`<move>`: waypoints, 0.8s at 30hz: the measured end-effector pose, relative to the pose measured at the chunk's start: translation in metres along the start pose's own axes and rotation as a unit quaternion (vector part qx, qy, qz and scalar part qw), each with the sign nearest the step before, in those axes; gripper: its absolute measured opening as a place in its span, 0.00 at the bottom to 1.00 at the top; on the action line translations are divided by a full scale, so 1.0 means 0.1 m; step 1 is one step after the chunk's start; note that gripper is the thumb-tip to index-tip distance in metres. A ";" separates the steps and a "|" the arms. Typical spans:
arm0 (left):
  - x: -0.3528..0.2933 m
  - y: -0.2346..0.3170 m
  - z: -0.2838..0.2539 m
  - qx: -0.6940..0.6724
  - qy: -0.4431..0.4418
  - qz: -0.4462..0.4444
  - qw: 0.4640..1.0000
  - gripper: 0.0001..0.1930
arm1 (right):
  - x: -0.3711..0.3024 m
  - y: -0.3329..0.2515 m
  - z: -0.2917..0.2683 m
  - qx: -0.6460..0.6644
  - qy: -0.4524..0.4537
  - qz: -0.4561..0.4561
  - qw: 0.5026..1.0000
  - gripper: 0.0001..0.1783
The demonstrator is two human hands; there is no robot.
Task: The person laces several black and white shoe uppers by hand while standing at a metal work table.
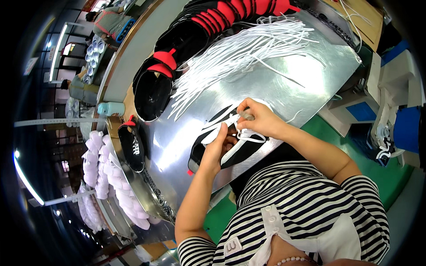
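Note:
A black shoe upper [242, 153] with white stripes and a small red tab lies on the metal table before me. White shoelace [249, 135] runs through its front and loops between my hands. My left hand [217, 148] is closed on the upper's near left edge, thumb on top and fingers curled inward. Across the opening, my right hand [261, 119] pinches the white lace, thumb and forefinger together. The exact spot it grips is partly covered by the fingers. A loose lace end [293, 117] shows on the table beyond my right wrist.
A heap of white laces [248, 48] spreads over the metal table [177, 142]. Behind it stands a row of black uppers [184, 37] with red tabs. One more upper [132, 146] lies at the left edge, near a light-blue bottle [111, 109]. Open boxes [355, 111] stand right.

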State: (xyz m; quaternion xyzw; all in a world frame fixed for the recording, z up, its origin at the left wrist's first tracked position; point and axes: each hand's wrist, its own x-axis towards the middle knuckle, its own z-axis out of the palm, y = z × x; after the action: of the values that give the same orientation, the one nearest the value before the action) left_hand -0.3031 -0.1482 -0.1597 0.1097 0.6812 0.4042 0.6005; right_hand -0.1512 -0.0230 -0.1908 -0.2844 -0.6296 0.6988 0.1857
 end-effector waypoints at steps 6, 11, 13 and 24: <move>-0.13 -0.09 0.24 0.099 0.102 0.248 0.958 0.12 | -0.05 -0.24 -0.02 -0.181 -0.010 0.017 0.983 0.26; -0.13 -0.08 0.23 0.081 0.143 0.236 0.958 0.11 | -0.10 -0.18 0.06 -0.232 -0.006 -0.055 0.971 0.22; -0.13 -0.07 0.26 0.058 0.161 0.241 0.955 0.07 | -0.16 -0.11 0.05 -0.208 -0.012 -0.098 0.973 0.21; -0.21 -0.05 0.30 0.071 0.179 0.230 0.954 0.08 | -0.29 -0.17 -0.02 -0.229 0.056 -0.163 0.958 0.14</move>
State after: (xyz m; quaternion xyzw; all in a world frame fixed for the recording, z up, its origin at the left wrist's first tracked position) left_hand -0.2691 -0.1523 -0.1460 0.2309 0.7610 0.4950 0.3501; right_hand -0.1297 -0.0367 -0.1694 -0.2509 -0.7992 0.4792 0.2622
